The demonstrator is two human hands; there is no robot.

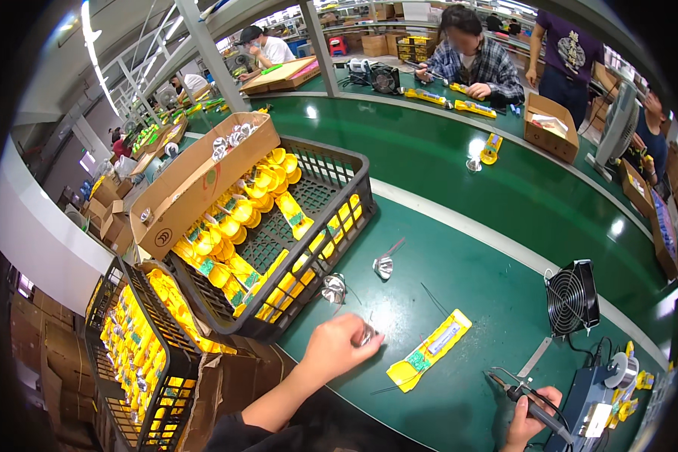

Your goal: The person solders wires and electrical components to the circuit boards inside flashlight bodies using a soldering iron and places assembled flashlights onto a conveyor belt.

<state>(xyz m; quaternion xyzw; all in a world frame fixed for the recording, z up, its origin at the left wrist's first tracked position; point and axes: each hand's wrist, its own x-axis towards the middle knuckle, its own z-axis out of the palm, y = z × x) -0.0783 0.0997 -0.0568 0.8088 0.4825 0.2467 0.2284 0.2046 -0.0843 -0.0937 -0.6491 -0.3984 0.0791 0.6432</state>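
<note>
My left hand (337, 348) is closed, with its fingers pinched around a small silver reflector cup (366, 334) just above the green tabletop. My right hand (532, 419) grips a soldering iron (539, 410), its tip pointing up and left. Between my hands lies a yellow plastic housing (452, 329), holding a green circuit board and a grey-blue cylindrical cell. Thin dark wires stick out near both of its ends. Two more silver reflectors, one here (383, 268) with a red wire, the other (333, 288) beside the crate, rest on the table.
A black crate (344, 156) of yellow housings, topped by a cardboard box (207, 177) of reflectors, stands left. Another filled crate (175, 354) is lower left. At right are a small fan (572, 299) and a soldering station with a solder spool (622, 371). People work beyond the green conveyor (399, 143).
</note>
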